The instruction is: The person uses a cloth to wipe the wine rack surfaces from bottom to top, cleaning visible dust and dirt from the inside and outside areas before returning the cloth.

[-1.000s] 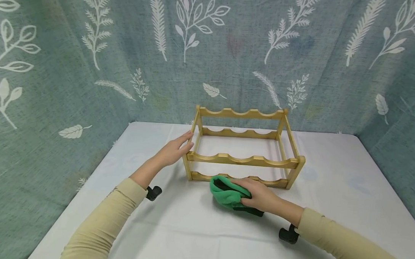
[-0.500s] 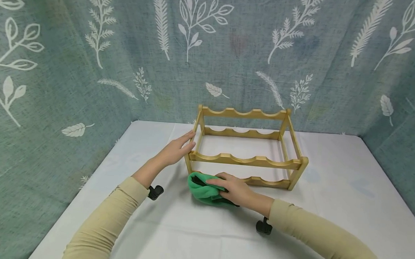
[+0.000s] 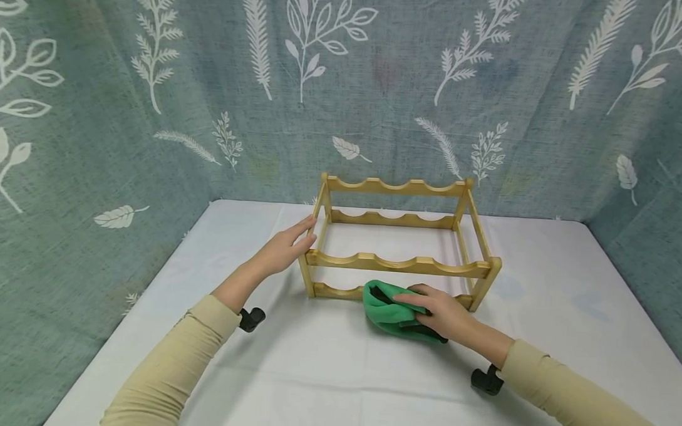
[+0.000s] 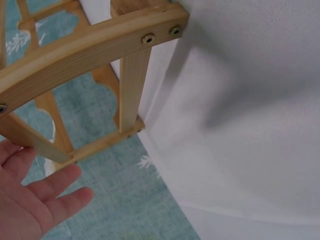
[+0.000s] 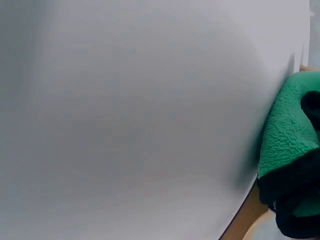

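Note:
A wooden rack (image 3: pixel 367 261) with scalloped rails stands on the table. My left hand (image 3: pixel 280 248) touches its left side, fingers extended. In the left wrist view, the fingers of that hand (image 4: pixel 22 205) lie loosely spread by a slat of the rack (image 4: pixel 85 57). My right hand (image 3: pixel 444 314) grips a folded green cloth (image 3: pixel 387 312) with black edging, held at the rack's lower front rail. Fleecy texture shows on the cloth (image 5: pixel 287 132) in the right wrist view, where the hand itself is almost wholly out of frame. The cloth hides part of the lower rail.
A white cover lies over the table (image 3: pixel 290 374). Behind and to the sides hangs a blue-green curtain (image 3: pixel 402 71) with white leaf patterns, close behind the table's back edge. Small black cameras (image 3: pixel 487 380) are strapped below both wrists.
My right hand slid the cloth left along the lower front rail, then back right to slightly beyond where it was at first. My left hand stays at the rack's left side.

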The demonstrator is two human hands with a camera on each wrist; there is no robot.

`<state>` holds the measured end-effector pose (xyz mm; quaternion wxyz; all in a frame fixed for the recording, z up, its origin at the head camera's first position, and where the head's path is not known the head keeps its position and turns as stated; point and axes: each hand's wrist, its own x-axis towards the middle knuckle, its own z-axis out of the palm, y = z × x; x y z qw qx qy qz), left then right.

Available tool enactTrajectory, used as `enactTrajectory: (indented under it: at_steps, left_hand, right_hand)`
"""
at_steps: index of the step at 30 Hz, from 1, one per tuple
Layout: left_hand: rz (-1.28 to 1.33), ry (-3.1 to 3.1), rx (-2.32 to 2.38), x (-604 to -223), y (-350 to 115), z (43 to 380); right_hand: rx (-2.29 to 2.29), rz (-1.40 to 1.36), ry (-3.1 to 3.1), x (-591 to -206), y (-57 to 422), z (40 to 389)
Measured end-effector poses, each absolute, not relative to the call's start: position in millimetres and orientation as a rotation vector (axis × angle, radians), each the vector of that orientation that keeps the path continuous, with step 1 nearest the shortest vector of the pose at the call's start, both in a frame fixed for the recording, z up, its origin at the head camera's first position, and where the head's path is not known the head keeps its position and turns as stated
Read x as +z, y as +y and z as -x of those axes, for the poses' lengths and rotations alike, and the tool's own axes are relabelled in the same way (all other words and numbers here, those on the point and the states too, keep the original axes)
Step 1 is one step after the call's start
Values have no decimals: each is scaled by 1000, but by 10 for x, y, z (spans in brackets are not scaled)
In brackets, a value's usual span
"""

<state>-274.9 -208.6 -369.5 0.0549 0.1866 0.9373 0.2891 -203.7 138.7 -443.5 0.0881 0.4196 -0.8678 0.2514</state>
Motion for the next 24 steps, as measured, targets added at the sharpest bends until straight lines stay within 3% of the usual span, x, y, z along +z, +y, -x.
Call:
enactTrajectory:
  at_steps: [15, 24]
  left_hand:
    - [-570, 2844, 864, -3692, -2086, 2747]
    - [-584, 2823, 886, -3700, -2094, 2754]
  right_hand:
    - [679, -958, -2731, -4364, 2133, 1723]
    - [628, -978, -2665, -4320, 2559, 1659]
